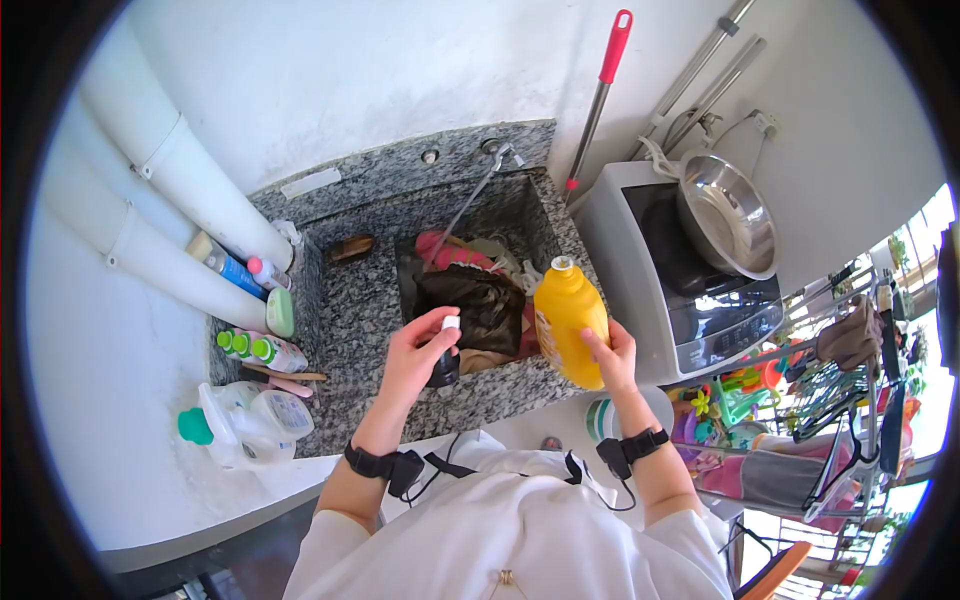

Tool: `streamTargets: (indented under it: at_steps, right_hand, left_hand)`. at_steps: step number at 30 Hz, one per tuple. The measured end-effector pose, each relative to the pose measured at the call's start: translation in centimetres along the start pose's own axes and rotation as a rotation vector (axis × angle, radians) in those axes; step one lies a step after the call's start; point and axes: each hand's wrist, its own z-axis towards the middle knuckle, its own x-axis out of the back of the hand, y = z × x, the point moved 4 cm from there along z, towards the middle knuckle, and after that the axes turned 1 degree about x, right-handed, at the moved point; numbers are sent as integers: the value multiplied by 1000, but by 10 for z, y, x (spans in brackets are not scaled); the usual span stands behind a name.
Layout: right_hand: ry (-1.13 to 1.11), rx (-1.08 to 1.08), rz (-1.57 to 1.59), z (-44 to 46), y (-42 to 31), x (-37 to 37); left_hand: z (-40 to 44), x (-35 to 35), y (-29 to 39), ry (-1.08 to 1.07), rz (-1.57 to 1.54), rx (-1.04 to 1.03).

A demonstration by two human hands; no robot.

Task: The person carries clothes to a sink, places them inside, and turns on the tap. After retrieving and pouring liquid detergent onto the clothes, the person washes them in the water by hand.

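Observation:
My right hand is wrapped around the side of a large yellow bottle, held tilted over the sink's front edge with its white neck uppermost. My left hand grips a small dark bottle with a white top, partly covered by the fingers. Both bottles are apart from each other. Below them is the speckled granite sink, its basin holding dark wet cloth and a pink garment. A metal tap reaches over the basin, and water seems to run from it onto the cloth.
A brown scrubbing brush lies on the ledge. Along the left stand several detergent bottles and a white jug. To the right, a washing machine carries a steel basin. A red-handled pole leans on the wall.

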Motion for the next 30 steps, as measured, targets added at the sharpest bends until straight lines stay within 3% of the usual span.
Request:
streamTargets:
  at_steps: [3,7,8,13,18,20,25,30]
  right_hand:
    - [-9,12,185,-12,18,7]
    - [-37,31,329,-24,38,22]
    - [-43,33,400,-28,42,27]
    - [-208,-18,414,-40,58,41]
    - [-236,34,386,-46,66,54]
    - [-309,38,303,-50,61,58]
    - [-345,67,186,-55,51,67]
    - [-387,24,169,-54,45,68]
  left_hand:
    - [18,-41,15,-106,331,-305]
    - [25,-104,32,-144,629,-548]
    - [26,-119,36,-128,781,-716]
    - [27,-180,38,-244,903,-801]
    - [20,-213,31,-390,1070,-798]
    - [18,-220,24,-464,1099,-673]
    - [1,-234,23,-456,1250,-831]
    - [0,-229,12,-341,1112,-792]
